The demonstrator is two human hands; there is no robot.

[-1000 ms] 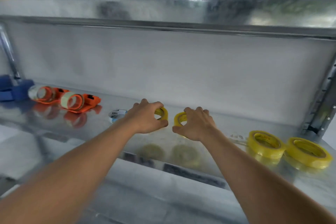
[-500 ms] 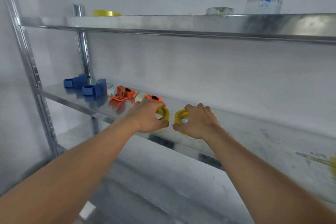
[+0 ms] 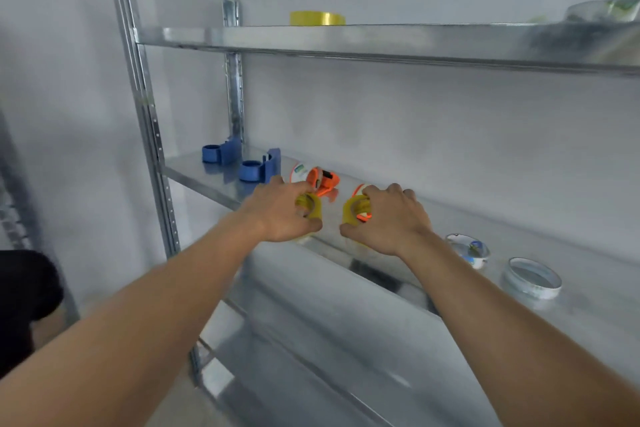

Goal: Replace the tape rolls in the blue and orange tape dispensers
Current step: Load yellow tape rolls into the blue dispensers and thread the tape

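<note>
Left hand (image 3: pixel 282 215) and right hand (image 3: pixel 388 218), fingers curled around one yellow tape roll (image 3: pixel 311 207) each, near unloaded blue dispensers (image 3: pixel 259 168); fitting evidently remains.

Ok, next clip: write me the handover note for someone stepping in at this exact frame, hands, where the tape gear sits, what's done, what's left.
Left hand grips a small yellow tape roll; right hand grips a second yellow roll. Both are just above the middle shelf.
Two blue dispensers stand at the shelf's left end, with no roll visible in them. One orange dispenser with a roll lies behind the left hand; another is mostly hidden behind the right hand.
Two clear tape rolls lie to the right.
Done: new rolls picked up. Left: no new roll fitted yet.
</note>
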